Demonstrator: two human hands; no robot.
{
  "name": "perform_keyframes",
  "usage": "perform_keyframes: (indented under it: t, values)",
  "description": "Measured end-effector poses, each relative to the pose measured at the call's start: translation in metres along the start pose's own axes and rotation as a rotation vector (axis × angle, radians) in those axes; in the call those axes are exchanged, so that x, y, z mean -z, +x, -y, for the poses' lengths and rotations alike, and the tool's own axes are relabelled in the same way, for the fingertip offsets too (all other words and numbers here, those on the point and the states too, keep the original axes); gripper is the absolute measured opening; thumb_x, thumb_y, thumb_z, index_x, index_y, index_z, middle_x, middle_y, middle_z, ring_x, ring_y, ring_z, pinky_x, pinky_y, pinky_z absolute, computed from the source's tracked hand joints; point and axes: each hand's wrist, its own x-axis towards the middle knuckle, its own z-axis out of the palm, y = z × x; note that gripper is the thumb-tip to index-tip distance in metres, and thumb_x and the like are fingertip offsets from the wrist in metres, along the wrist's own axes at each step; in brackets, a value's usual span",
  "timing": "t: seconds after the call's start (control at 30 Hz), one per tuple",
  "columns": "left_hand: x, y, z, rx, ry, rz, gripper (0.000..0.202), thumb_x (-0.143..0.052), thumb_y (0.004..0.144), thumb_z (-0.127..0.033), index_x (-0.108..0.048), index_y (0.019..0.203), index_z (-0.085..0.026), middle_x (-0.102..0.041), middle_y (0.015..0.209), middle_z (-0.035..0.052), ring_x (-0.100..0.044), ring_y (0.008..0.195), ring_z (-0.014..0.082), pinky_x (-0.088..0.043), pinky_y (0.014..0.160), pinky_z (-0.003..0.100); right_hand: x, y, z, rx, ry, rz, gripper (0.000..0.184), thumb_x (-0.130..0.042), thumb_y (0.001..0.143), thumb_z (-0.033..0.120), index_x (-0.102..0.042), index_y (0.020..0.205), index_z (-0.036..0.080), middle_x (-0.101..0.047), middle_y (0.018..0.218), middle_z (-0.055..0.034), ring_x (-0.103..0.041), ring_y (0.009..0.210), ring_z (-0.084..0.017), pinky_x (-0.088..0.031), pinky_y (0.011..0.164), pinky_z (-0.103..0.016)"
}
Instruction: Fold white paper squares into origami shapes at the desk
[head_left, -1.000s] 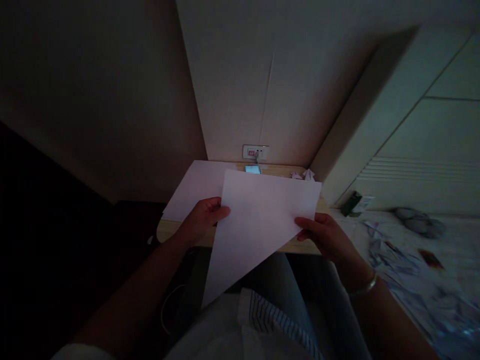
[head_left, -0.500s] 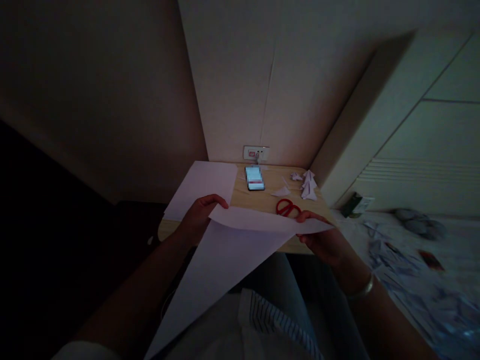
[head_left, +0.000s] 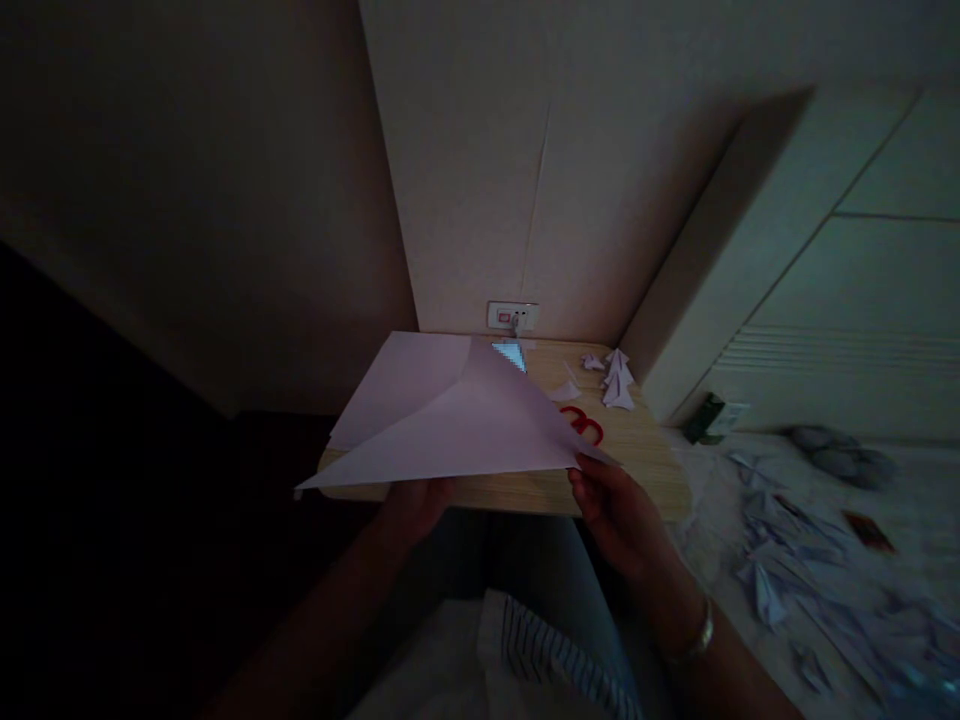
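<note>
- While the paper sheet (head_left: 465, 430) hovers above the table (head_left: 645, 480), the right hand (head_left: 616, 515) pinches its near corner with closed fingers (head_left: 586, 492).
- The left hand (head_left: 412, 508) sits beneath the sheet; its fingers are hidden, so its grip cannot be told.
- Red scissors (head_left: 589, 430) lie just beyond the right fingertips.

White paper sheet (head_left: 465, 430): plain, no print visible, dim light. Shows a broad triangular outline with the apex pointing away and a long lower edge toward the body. Hangs nearly flat, slightly tilted, above the near edge of the bench (head_left: 637, 470). Left tip juts past the bench corner. Rests on the left hand (head_left: 412, 505) under the lower edge. Pinched at the right corner by the right hand (head_left: 615, 510). Surface smooth, with no crumpling.
</note>
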Motion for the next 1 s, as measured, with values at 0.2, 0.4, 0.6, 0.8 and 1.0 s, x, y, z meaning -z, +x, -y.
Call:
perform_keyframes:
  t: [0.2, 0.4, 0.6, 0.8, 1.0]
  values:
    - [-0.045, -0.019, 0.043, 0.035, -0.283, 0.158, 0.023, -0.069, 0.068, -0.038, -0.062, 0.081, -0.020, -0.069, 0.098, 0.0053, -0.059, 0.104, 0.0237, -0.047, 0.089, 0.035, -0.018, -0.013, -0.051, 0.090, -0.049, -0.021, 0.020, -0.076, 0.061, 0.018, -0.065, 0.078, 0.017, -0.069, 0.068, 0.0012, -0.065, 0.056, -0.011, -0.055, 0.050, -0.016]
    - [-0.048, -0.011, 0.048, 0.122, -0.353, -0.122, 0.030, -0.066, 0.071, -0.031, -0.061, 0.097, -0.018, -0.068, 0.106, 0.0068, -0.062, 0.101, 0.0236, -0.049, 0.087, 0.034, -0.024, -0.021, -0.076, 0.065, -0.174, 0.036, 0.028, -0.075, 0.065, 0.031, -0.066, 0.085, 0.013, -0.072, 0.075, -0.0055, -0.067, 0.061, -0.014, -0.054, 0.052, -0.020]
    - [-0.032, -0.007, 0.041, 0.119, -0.419, -0.194, 0.025, -0.066, 0.072, -0.023, -0.061, 0.097, -0.023, -0.067, 0.111, 0.0005, -0.058, 0.110, 0.0210, -0.049, 0.091, 0.032, -0.011, -0.016, -0.076, 0.097, -0.433, 0.077, 0.028, -0.070, 0.069, 0.042, -0.065, 0.072, 0.015, -0.069, 0.063, -0.0026, -0.063, 0.054, -0.012, -0.050, 0.050, -0.021]
    - [-0.007, 0.000, 0.029, 0.080, -0.361, -0.282, 0.036, -0.065, 0.072, -0.017, -0.056, 0.107, -0.023, -0.062, 0.119, 0.0011, -0.055, 0.113, 0.0206, -0.054, 0.082, 0.030, 0.023, 0.024, -0.024, 0.546, -1.183, 0.157, 0.025, -0.053, 0.084, 0.034, -0.066, 0.099, 0.019, -0.070, 0.095, -0.0094, -0.065, 0.086, -0.022, -0.051, 0.077, -0.036]
    - [0.008, -0.005, 0.024, 0.075, -0.260, -0.214, 0.045, -0.068, 0.072, -0.027, -0.053, 0.114, -0.021, -0.065, 0.112, 0.0041, -0.066, 0.086, 0.0193, -0.059, 0.061, 0.031, 0.046, 0.080, 0.040, 0.837, -2.032, 0.427, 0.050, -0.036, 0.082, 0.003, -0.055, 0.122, 0.024, -0.056, 0.127, -0.0096, -0.054, 0.113, -0.026, -0.042, 0.092, -0.041]
